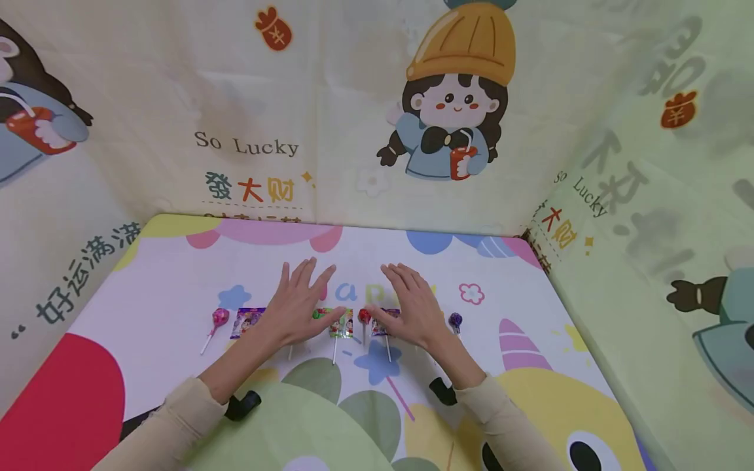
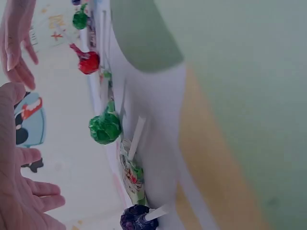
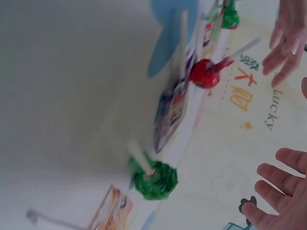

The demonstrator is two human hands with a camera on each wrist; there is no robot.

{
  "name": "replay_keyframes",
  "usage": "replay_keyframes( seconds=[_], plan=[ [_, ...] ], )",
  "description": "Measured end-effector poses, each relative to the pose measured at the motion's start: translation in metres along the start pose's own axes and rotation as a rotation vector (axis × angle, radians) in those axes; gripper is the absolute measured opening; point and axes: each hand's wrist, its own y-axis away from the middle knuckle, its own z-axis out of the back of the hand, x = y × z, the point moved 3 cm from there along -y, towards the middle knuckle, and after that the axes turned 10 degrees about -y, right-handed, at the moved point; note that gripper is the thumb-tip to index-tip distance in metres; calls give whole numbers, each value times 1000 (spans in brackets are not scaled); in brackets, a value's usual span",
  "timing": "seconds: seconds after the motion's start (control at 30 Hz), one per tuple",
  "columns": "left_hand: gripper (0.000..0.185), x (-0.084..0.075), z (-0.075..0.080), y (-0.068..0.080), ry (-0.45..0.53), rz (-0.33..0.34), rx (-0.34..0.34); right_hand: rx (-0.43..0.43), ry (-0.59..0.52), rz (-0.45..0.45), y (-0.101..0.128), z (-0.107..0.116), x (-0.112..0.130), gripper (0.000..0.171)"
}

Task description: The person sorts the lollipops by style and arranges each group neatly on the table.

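Inspecting from the left, a pink lollipop (image 1: 220,317) is lying at the near-left end of a row on the printed bench (image 1: 167,288), its stick pointing toward the near left. A purple packet (image 1: 246,320) is resting to its right, its right part disappearing behind the left arm. The left hand (image 1: 299,306) is hovering over the row, its fingers standing straight. Around there, the left wrist view is showing, in row order, a dark purple lollipop (image 2: 134,219), a green-and-white packet (image 2: 132,175) and a green lollipop (image 2: 105,128). A green packet (image 1: 341,324) is lying next, its stick pointing toward the near side, and a red lollipop (image 1: 364,316) is sitting to its right. A second purple packet (image 1: 379,327) is following, partly hiding behind the right thumb. The right hand (image 1: 415,311) is hovering likewise, its fingers standing straight; the two hands are standing apart. Below it, the right wrist view is showing a second green lollipop (image 3: 156,182) and an orange-toned packet (image 3: 112,211). A dark lollipop (image 1: 455,320) is marking the right end
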Motion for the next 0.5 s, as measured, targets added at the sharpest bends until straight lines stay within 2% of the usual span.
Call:
replay_keyframes(
  seconds=[0.2, 0.5],
  plan=[
    [81, 4, 7, 18, 146, 64, 33, -22, -107, -32, 5, 1, 18, 73],
    [74, 22, 19, 55, 223, 104, 25, -7, -187, -23, 13, -9, 41, 70]
  ],
)
